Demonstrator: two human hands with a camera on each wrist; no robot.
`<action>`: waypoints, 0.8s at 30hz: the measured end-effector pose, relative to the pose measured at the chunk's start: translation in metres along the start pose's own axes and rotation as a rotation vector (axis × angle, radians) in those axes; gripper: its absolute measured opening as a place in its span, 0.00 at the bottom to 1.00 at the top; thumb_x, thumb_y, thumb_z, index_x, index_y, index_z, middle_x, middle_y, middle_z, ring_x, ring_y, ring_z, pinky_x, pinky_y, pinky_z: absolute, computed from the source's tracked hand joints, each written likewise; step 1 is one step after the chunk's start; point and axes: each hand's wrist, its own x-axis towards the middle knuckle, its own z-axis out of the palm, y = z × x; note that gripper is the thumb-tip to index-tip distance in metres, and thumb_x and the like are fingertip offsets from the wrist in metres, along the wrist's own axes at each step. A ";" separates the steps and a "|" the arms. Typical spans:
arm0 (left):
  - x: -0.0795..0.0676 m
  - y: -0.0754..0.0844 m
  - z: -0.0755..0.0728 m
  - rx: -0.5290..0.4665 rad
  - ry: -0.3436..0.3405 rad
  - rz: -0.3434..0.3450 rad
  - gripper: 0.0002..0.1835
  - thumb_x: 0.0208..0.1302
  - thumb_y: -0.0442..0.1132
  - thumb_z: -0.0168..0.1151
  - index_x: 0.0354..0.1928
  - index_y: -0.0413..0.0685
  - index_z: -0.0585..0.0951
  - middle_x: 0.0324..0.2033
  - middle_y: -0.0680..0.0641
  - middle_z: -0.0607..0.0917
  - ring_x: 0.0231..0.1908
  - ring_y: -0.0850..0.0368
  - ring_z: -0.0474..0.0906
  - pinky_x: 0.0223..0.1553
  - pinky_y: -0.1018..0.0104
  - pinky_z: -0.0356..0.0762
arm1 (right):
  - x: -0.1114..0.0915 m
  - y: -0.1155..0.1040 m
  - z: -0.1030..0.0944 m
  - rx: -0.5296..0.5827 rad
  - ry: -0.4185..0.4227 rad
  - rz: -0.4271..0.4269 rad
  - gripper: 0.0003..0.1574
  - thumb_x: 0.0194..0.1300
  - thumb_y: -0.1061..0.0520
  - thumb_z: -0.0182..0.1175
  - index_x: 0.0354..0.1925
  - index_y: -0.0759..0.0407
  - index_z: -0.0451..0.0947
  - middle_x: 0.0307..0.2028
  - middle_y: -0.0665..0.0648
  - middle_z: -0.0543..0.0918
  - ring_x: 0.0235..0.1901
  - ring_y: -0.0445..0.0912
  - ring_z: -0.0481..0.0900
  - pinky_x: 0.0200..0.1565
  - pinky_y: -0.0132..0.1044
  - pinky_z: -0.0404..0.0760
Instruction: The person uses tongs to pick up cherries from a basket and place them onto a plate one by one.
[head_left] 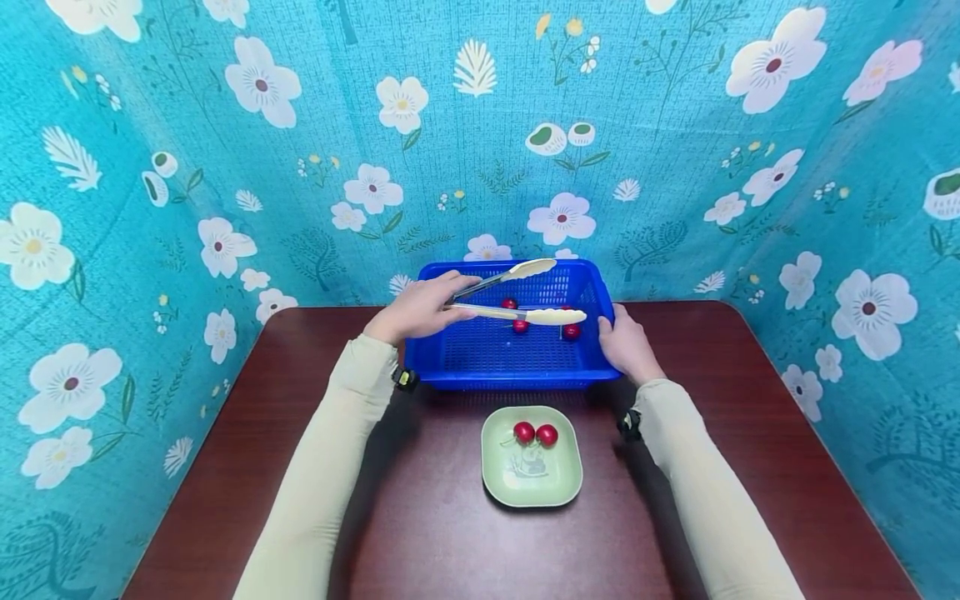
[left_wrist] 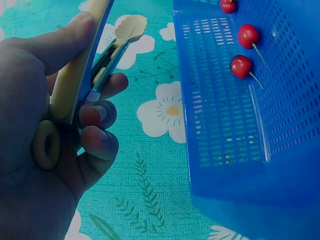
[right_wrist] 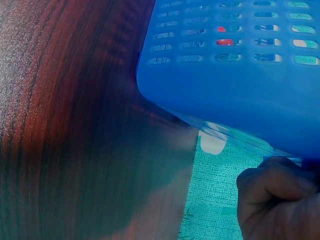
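Observation:
My left hand (head_left: 422, 308) grips a pair of tongs (head_left: 555, 317) with cream scalloped tips, spread apart above the blue plastic basket (head_left: 480, 354). Seen from the left wrist, the thumb lies along one cream handle of the tongs (left_wrist: 72, 85), with the fingers curled around the other side. My right hand (head_left: 630, 343) holds the basket's right rim; the right wrist view has its fingers (right_wrist: 272, 182) bent at that edge. Several red cherries with stems lie inside the basket, among them one cherry (left_wrist: 241, 66) beside another cherry (left_wrist: 248, 36).
In front of the basket, a pale green square plate (head_left: 555, 487) bears two cherries (head_left: 536, 434). Both stand on a dark red-brown wooden table (head_left: 420, 517). A turquoise flowered cloth (head_left: 315, 200) hangs close behind the basket and along both sides.

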 end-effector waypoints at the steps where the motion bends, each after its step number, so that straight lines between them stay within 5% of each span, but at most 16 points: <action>1: 0.004 0.000 0.000 -0.003 -0.006 -0.009 0.33 0.76 0.58 0.57 0.78 0.56 0.67 0.61 0.45 0.80 0.48 0.50 0.82 0.58 0.47 0.78 | 0.001 0.000 0.000 0.000 0.000 0.000 0.36 0.85 0.51 0.38 0.80 0.68 0.47 0.71 0.78 0.67 0.64 0.74 0.73 0.62 0.69 0.72; 4: 0.013 0.000 0.001 0.005 -0.017 -0.028 0.33 0.77 0.58 0.56 0.77 0.56 0.68 0.64 0.45 0.79 0.54 0.48 0.81 0.62 0.45 0.76 | 0.002 0.000 0.001 -0.001 -0.001 -0.001 0.36 0.85 0.51 0.38 0.80 0.68 0.47 0.71 0.78 0.67 0.65 0.74 0.74 0.62 0.69 0.73; 13: 0.030 -0.004 0.016 0.108 -0.039 -0.023 0.32 0.76 0.59 0.57 0.75 0.55 0.71 0.57 0.47 0.82 0.45 0.49 0.81 0.54 0.49 0.79 | 0.002 -0.002 0.003 0.025 -0.032 0.029 0.38 0.85 0.48 0.38 0.81 0.65 0.44 0.73 0.75 0.66 0.66 0.74 0.72 0.61 0.71 0.72; 24: 0.047 0.010 0.023 0.158 -0.091 -0.069 0.32 0.76 0.58 0.58 0.76 0.54 0.71 0.63 0.47 0.80 0.58 0.46 0.82 0.61 0.47 0.77 | 0.000 -0.001 0.000 0.017 -0.020 0.020 0.38 0.85 0.49 0.38 0.81 0.67 0.44 0.72 0.77 0.66 0.66 0.75 0.71 0.61 0.71 0.72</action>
